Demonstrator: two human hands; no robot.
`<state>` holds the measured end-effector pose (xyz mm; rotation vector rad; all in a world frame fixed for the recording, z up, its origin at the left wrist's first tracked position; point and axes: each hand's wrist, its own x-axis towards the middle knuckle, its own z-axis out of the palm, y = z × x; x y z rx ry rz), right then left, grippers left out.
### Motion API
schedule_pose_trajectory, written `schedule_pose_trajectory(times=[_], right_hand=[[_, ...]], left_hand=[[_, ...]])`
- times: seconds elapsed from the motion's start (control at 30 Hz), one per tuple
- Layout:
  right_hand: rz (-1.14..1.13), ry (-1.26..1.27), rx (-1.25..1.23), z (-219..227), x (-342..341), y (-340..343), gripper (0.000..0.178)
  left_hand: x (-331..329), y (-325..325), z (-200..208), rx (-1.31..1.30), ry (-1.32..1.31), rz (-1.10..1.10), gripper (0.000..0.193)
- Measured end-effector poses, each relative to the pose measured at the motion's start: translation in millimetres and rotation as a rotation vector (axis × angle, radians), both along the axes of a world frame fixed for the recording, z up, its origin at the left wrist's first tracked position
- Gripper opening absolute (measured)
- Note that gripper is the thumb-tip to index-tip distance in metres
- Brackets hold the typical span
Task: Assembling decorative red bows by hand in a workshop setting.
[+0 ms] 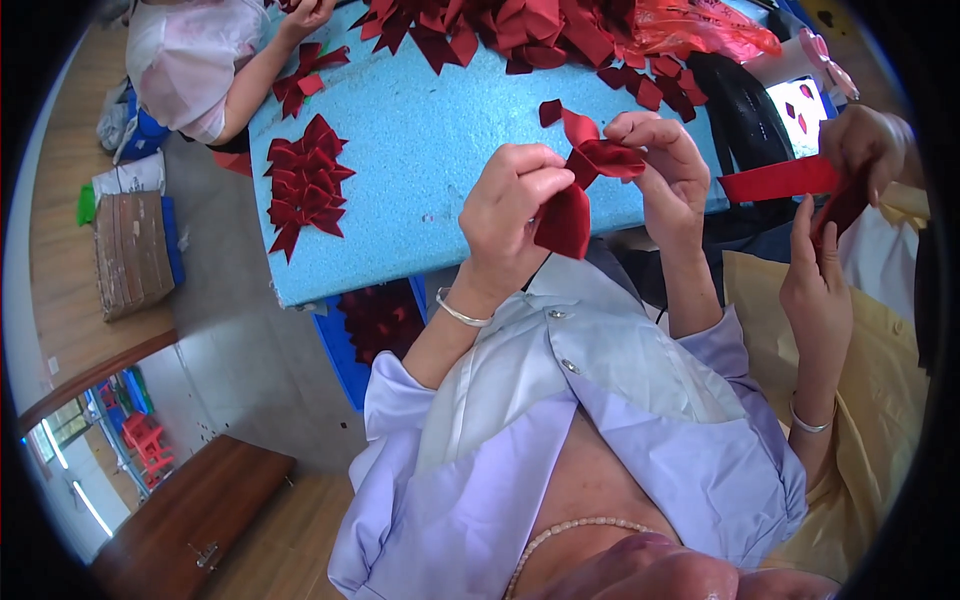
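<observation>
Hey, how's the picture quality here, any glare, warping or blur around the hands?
Head view, edges: black surrounds the round fisheye image, with warping near its rim; head view, lower left: white light streaks glare; head view, center: the left hand, right hand and red ribbon they hold look fairly sharp; head view, top: blue tabletop brightly lit.

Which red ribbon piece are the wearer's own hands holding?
The looped red ribbon pinched in left hand and right hand. The clustered bows lie on the blue table; a co-worker's hand holds the straight strip at right.
</observation>
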<state>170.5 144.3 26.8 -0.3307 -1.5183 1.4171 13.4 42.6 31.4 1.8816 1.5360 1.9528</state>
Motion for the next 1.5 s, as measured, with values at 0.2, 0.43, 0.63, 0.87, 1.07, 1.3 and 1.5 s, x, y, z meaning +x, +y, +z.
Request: schedule_pose_trajectory(times=[0.2,0.43,0.63,0.87,1.07,1.3,1.5], right_hand=[[0.054,0.048,-0.352,22.6,11.6,-17.4,0.027],[0.016,0.011,-0.518,29.1,12.2,-24.7,0.018],[0.112,0.133,-0.654,26.0,24.2,-22.8,0.012],[0.105,0.181,-0.71,22.7,33.8,-21.8,0.01],[0.159,0.142,-0.72,19.1,36.9,-21.1,0.013],[0.025,0.089,-0.703,17.9,32.5,-23.4,0.019],[0.055,0.067,-0.582,20.7,34.3,-20.6,0.018]], left_hand=[[2.1,5.5,17.3,0.179,0.186,-0.051,0.03],[8.9,8.4,12.0,0.174,0.23,-0.022,0.026],[19.1,3.2,9.9,-0.092,-0.055,-0.05,0.025],[10.4,7.2,12.6,-0.565,-1.296,-0.737,0.021],[18.3,17.7,-5.8,-0.599,-1.333,-0.837,0.027],[34.2,17.0,21.3,-0.64,-1.256,-0.818,0.029],[28.2,14.0,14.5,-0.634,-1.264,-0.726,0.028]])
